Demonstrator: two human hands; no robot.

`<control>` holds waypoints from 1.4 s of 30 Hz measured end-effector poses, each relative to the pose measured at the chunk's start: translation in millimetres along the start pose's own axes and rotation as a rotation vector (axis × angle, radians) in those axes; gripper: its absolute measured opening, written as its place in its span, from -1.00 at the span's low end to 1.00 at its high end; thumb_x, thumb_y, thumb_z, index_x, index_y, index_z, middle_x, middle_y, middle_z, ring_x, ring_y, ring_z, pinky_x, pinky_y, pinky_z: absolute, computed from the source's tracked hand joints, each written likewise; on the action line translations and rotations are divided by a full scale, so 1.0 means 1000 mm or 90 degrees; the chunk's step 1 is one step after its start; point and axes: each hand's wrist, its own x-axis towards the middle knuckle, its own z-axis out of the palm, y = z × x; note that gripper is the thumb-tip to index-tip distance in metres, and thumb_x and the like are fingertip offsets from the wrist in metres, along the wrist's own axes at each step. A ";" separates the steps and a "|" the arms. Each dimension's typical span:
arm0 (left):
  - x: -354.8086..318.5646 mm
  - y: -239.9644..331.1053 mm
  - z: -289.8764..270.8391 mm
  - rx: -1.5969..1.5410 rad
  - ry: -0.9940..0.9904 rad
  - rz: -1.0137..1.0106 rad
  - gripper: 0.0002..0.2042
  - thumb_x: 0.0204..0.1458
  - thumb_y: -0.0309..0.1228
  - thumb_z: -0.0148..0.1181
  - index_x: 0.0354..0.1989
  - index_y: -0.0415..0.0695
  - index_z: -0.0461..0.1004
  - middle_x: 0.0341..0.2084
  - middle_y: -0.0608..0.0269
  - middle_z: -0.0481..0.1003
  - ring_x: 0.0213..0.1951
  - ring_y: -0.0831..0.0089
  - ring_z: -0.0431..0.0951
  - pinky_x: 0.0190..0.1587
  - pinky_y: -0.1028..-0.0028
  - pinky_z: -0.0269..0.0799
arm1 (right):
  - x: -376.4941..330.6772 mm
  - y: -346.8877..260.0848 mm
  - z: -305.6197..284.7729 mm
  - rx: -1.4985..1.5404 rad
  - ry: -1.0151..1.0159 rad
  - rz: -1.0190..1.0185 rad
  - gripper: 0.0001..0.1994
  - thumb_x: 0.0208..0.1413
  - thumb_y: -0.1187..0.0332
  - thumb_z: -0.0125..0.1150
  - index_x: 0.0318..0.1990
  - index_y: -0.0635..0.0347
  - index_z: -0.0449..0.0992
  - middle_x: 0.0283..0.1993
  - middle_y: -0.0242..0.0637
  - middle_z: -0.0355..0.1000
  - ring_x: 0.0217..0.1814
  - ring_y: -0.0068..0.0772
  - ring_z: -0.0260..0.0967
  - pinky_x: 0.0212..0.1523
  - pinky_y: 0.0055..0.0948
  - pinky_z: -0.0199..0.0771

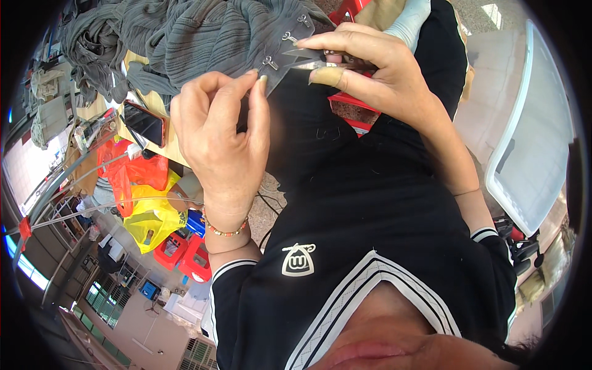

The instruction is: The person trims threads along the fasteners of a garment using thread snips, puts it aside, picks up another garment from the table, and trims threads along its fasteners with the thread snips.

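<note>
A grey ribbed knit garment is spread over the table edge and my lap. Along its flat grey strip sit several small metal hooks. My left hand pinches the near end of that strip between thumb and forefinger, close to the lowest hook. From the right, my right hand grips a small pair of thread snips between thumb and fingers. Their pointed blades are parted and reach toward the strip beside the hooks. Whether a thread lies between the blades is too small to tell.
On the wooden table at left lies a dark phone with a red edge. Below it hang a red plastic bag and a yellow plastic bag, near red stools. A large translucent white bin stands at right.
</note>
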 end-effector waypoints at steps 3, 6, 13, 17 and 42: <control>0.001 0.002 0.003 -0.002 0.006 0.003 -0.86 -0.07 -0.55 0.35 -0.31 -0.16 0.57 -0.36 0.23 0.44 -0.31 0.28 0.41 -0.24 0.38 0.32 | -0.001 0.003 0.000 -0.026 0.007 -0.017 -0.66 0.00 0.38 0.38 -0.01 0.09 0.60 -0.44 -0.37 0.33 -0.50 -0.56 0.29 -0.48 -0.55 0.31; 0.000 0.000 0.005 -0.050 0.018 -0.014 -0.91 -0.02 -0.57 0.30 -0.34 -0.18 0.54 -0.35 0.20 0.44 -0.29 0.26 0.43 -0.22 0.37 0.34 | -0.001 0.006 0.001 -0.007 0.019 -0.012 -0.65 0.00 0.35 0.38 -0.01 0.06 0.61 -0.44 -0.38 0.34 -0.51 -0.54 0.30 -0.49 -0.53 0.30; -0.003 0.005 0.009 -0.108 0.037 -0.007 -0.91 0.06 -0.59 0.23 -0.29 -0.26 0.45 -0.33 0.11 0.46 -0.29 0.23 0.47 -0.19 0.38 0.37 | 0.004 0.017 0.006 -0.029 0.028 -0.024 -0.66 0.01 0.35 0.37 -0.01 0.02 0.61 -0.47 -0.39 0.34 -0.52 -0.55 0.30 -0.51 -0.52 0.28; -0.007 0.007 0.007 -0.258 0.082 -0.122 -0.97 0.13 -0.60 0.13 -0.28 -0.28 0.42 -0.35 0.10 0.46 -0.28 0.31 0.46 -0.17 0.43 0.37 | 0.010 0.009 0.007 0.036 0.011 -0.074 -0.67 0.01 0.35 0.37 -0.01 0.07 0.61 -0.46 -0.37 0.36 -0.49 -0.52 0.32 -0.46 -0.50 0.29; -0.017 -0.009 0.003 -0.341 0.092 -0.137 -0.97 0.19 -0.57 0.08 -0.26 -0.26 0.42 -0.23 0.15 0.40 -0.17 0.41 0.40 -0.07 0.49 0.32 | 0.024 -0.028 0.020 -0.321 -0.055 -0.214 -0.76 -0.08 0.32 0.33 -0.18 -0.06 0.64 -0.38 -0.47 0.42 -0.24 -0.43 0.49 -0.33 -0.43 0.49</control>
